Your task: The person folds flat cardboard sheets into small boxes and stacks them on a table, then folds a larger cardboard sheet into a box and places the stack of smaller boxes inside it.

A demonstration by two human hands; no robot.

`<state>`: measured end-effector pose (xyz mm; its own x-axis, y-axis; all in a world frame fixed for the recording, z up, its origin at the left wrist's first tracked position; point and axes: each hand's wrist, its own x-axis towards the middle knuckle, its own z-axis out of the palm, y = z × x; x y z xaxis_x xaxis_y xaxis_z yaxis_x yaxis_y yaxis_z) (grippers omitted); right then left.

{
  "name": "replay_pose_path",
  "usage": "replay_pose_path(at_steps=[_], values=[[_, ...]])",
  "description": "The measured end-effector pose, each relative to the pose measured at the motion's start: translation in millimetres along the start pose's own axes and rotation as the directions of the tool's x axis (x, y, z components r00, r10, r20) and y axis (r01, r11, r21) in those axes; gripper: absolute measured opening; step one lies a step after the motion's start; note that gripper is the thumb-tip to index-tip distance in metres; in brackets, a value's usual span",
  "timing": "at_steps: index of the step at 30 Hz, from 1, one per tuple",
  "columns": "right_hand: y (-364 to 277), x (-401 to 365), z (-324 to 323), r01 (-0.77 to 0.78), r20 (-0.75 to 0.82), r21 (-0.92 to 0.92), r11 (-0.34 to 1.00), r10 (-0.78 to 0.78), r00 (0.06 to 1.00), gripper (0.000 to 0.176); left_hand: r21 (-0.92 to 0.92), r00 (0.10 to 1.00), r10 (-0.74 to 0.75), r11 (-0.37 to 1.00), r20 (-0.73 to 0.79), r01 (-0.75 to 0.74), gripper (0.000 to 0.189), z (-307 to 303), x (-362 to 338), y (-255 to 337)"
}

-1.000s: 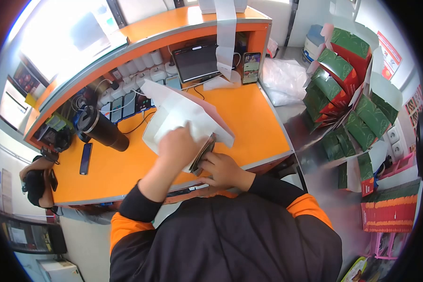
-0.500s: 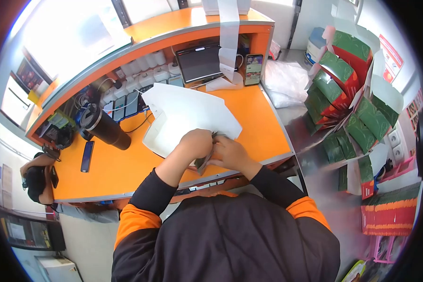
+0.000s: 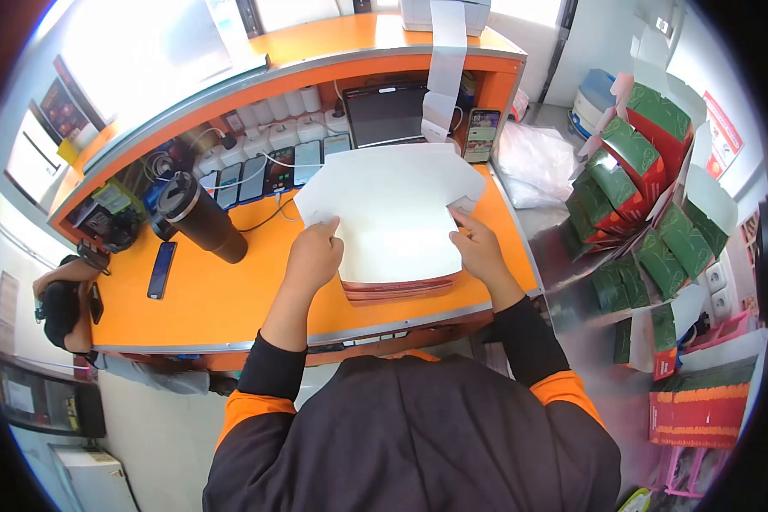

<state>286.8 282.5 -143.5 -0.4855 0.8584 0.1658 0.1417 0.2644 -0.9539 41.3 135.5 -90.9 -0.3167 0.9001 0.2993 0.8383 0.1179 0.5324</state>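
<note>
A white-lined carton (image 3: 397, 230) lies open on the orange desk (image 3: 205, 311), its flaps spread and its red outer side showing at the near edge. My left hand (image 3: 317, 254) grips the carton's left side, thumb raised at the edge. On the opposite side, my right hand (image 3: 480, 247) pinches the carton by the right flap. A dark tumbler (image 3: 203, 220) leans in view to the left of my left hand, with a dark phone (image 3: 161, 270) lying beside it.
Several phones (image 3: 279, 172) line the desk's back under a shelf, beside a dark monitor (image 3: 386, 115). Folded green and red cartons (image 3: 636, 171) stand stacked at the right. White plastic bags (image 3: 533, 162) lie nearer the desk. Another person (image 3: 66, 303) is at the far left.
My hands have moved apart from the carton's near right corner to its two sides. The carton now faces me squarely, its flaps spread. The view has shifted slightly.
</note>
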Motion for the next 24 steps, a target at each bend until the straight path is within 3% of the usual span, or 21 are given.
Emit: replay_pose_path(at_steps=[2, 5, 8, 11, 17, 19, 21, 22, 23, 24], values=[[12.8, 5.4, -1.0, 0.177, -0.003, -0.245, 0.953, -0.183, 0.983, 0.045, 0.075, 0.999, -0.022, 0.997, 0.041, 0.019, 0.036, 5.2, 2.2, -7.6], [0.2, 6.8, -1.4, -0.008, 0.071, -0.121, 0.993, 0.016, 0.997, 0.044, 0.08, 0.997, -0.029, 0.997, 0.072, 0.023, 0.036, 2.9, 2.1, -6.2], [15.3, 5.1, 9.6, 0.109, -0.129, -0.04, 0.993, -0.113, 0.985, 0.041, 0.055, 0.998, -0.001, 0.998, 0.06, -0.003, 0.036, 6.2, -1.7, -11.2], [-9.2, -0.8, -1.9, 0.002, 0.042, -0.289, 0.957, 0.011, 0.999, 0.041, 0.003, 0.999, 0.054, 0.999, 0.004, -0.054, 0.036, 8.1, -3.3, -13.2], [-10.7, 1.5, -3.4, 0.002, 0.088, -0.267, 0.964, 0.022, 0.996, 0.039, 0.056, 0.995, 0.074, 0.995, 0.064, -0.078, 0.036, 10.4, -1.3, -18.7], [-5.9, -7.1, -9.0, 0.107, 0.026, -0.201, 0.974, -0.104, 0.994, 0.04, 0.027, 0.993, 0.107, 0.994, 0.052, -0.108, 0.035, 12.1, -1.1, -22.1], [-21.3, -38.6, -41.7, 0.165, -0.198, -0.154, 0.974, -0.195, 0.961, 0.04, 0.032, 0.977, 0.21, 0.978, -0.047, -0.208, 0.033, 23.1, -1.5, -38.7], [-35.2, -54.1, -54.1, 0.2, -0.3, -0.136, 0.97, -0.233, 0.925, 0.04, -0.016, 0.985, 0.164, 0.986, -0.061, -0.166, 0.032, 24.6, -3.4, -39.3], [-49.5, -74.1, -82.3, 0.151, -0.438, -0.495, 0.855, -0.396, 0.807, 0.041, -0.062, 0.991, 0.11, 0.992, -0.072, -0.114, 0.031, 22.8, -4.3, -34.8], [-65.2, -100.9, -116.7, 0.006, -0.469, -0.771, 0.636, -0.575, 0.67, 0.043, -0.099, 0.991, 0.055, 0.993, -0.123, -0.067, 0.029, 18.5, -5.7, -20.0]])
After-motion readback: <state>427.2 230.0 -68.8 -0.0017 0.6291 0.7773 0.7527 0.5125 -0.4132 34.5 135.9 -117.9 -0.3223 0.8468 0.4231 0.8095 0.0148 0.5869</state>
